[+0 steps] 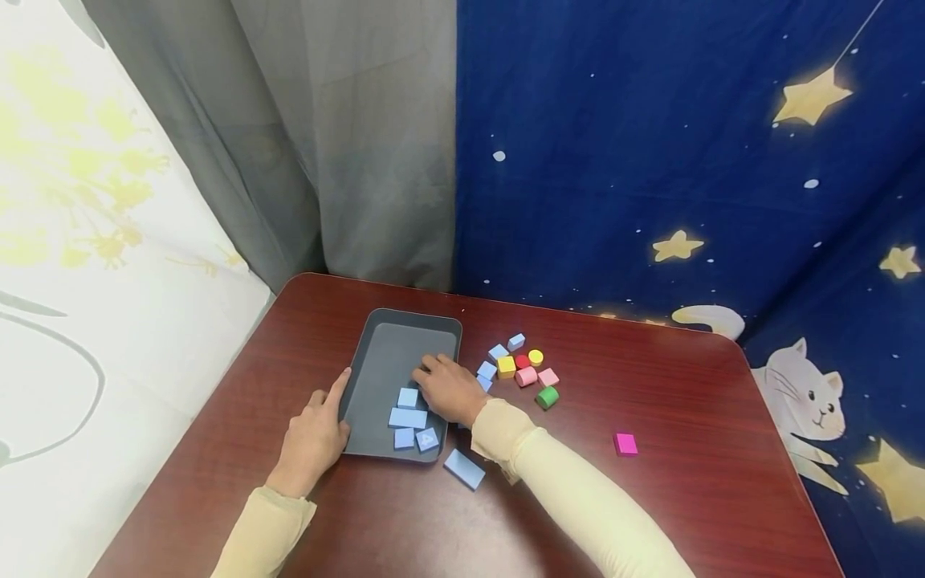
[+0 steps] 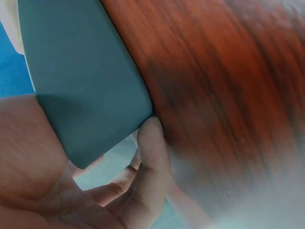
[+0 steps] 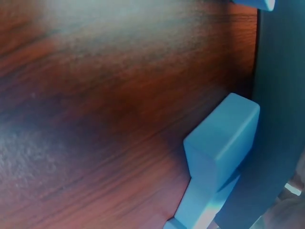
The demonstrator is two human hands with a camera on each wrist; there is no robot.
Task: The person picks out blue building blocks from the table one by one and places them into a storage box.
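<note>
My left hand (image 1: pixel 309 440) holds the dark grey tray (image 1: pixel 359 405) by its near-left side, index finger along the rim. In the left wrist view the thumb (image 2: pixel 151 143) touches the tray's corner. My right hand (image 1: pixel 450 388) reaches over the tray's right wall with bent fingers pointing down. A pale edge of a block (image 3: pixel 293 189) shows between those fingers in the right wrist view; the hand hides the rest. Several light-blue blocks lie in the tray's near-right part, among them a long one (image 1: pixel 408 418) and a square one (image 1: pixel 408 398).
A long light-blue block (image 1: pixel 464 469) lies outside the tray's near-right corner. Right of the tray sit more blue blocks (image 1: pixel 498 352), a yellow cube (image 1: pixel 506 368), a pink cylinder (image 1: pixel 526 376), a green cylinder (image 1: pixel 547 397) and red and yellow pieces. Farther right lies a magenta block (image 1: pixel 625 445).
</note>
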